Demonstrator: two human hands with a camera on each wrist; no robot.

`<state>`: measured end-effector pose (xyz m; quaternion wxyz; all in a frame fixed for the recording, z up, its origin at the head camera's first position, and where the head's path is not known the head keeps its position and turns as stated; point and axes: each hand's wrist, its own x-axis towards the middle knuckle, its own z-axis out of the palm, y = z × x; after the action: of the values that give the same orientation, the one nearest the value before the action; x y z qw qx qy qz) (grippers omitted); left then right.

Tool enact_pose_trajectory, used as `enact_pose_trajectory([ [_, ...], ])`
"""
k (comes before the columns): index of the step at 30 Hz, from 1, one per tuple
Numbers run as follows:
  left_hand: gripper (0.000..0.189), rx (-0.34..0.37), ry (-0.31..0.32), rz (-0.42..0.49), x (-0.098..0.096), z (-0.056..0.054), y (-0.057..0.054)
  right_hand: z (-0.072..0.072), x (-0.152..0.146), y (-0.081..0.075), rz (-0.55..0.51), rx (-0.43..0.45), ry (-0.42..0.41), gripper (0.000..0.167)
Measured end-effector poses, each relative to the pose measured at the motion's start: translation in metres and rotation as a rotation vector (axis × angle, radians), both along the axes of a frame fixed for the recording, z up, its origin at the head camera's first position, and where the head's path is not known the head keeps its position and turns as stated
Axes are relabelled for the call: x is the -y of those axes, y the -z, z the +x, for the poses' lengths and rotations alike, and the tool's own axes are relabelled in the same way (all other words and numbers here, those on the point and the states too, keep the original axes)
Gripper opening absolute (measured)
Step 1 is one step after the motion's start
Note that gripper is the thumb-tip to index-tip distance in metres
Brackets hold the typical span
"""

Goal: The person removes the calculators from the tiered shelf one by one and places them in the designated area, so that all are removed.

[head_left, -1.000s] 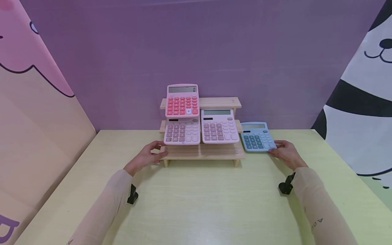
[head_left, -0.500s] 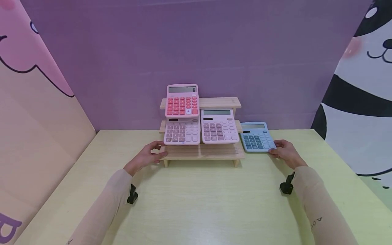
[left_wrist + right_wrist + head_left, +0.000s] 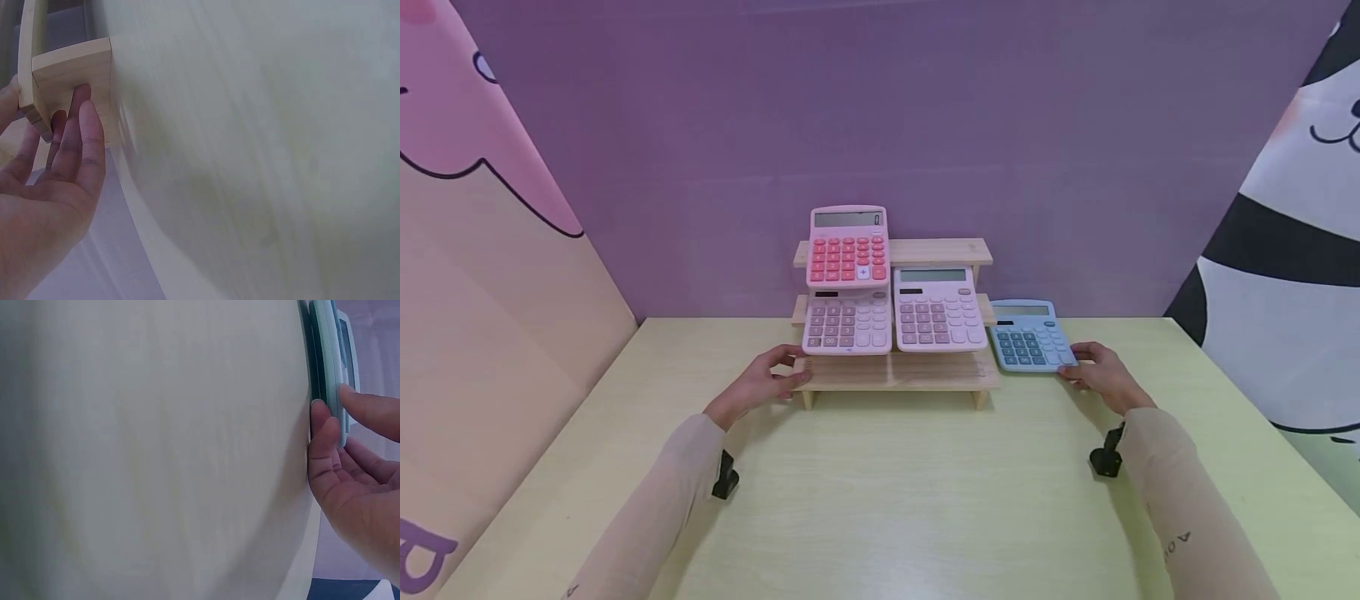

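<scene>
A three-tier wooden display shelf (image 3: 898,373) stands toward the back of the table. My left hand (image 3: 756,387) grips the left end of its bottom tier; in the left wrist view the thumb lies on one face of the board (image 3: 26,87) and the fingers reach behind it. To the right of the shelf lies a light blue calculator (image 3: 1022,343). Its lower right corner is pinched by my right hand (image 3: 1101,377), thumb on top and fingers underneath, as the right wrist view shows along the calculator's edge (image 3: 329,369).
On the shelf's upper tiers lean a pink calculator (image 3: 847,250) at top left and two pale lilac ones, a left one (image 3: 847,321) partly covered by the pink and a right one (image 3: 940,312). A purple backdrop (image 3: 925,125) rises behind the table (image 3: 895,492).
</scene>
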<state>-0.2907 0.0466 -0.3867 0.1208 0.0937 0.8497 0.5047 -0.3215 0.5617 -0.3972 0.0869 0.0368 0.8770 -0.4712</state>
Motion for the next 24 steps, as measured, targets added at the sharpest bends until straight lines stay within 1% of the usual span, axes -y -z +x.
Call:
enact_pose_trajectory([
  [8,0.051,0.002,-0.008,-0.01,-0.0013,-0.0017,0.0009,-0.001,-0.0015,-0.0001,0.001,0.018,-0.001,0.069],
  [13,0.051,0.004,-0.015,-0.013,-0.0014,-0.0016,-0.0004,0.0004,-0.0006,-0.0021,-0.004,0.028,0.0,0.067],
  [18,0.052,0.007,-0.023,-0.018,-0.0014,-0.0029,0.0011,0.0015,-0.0008,-0.0041,-0.01,0.035,0.007,0.066],
  [24,0.051,-0.002,-0.013,-0.002,0.0,-0.0025,0.0018,0.0027,-0.0012,-0.0049,-0.012,0.038,-0.01,0.065],
])
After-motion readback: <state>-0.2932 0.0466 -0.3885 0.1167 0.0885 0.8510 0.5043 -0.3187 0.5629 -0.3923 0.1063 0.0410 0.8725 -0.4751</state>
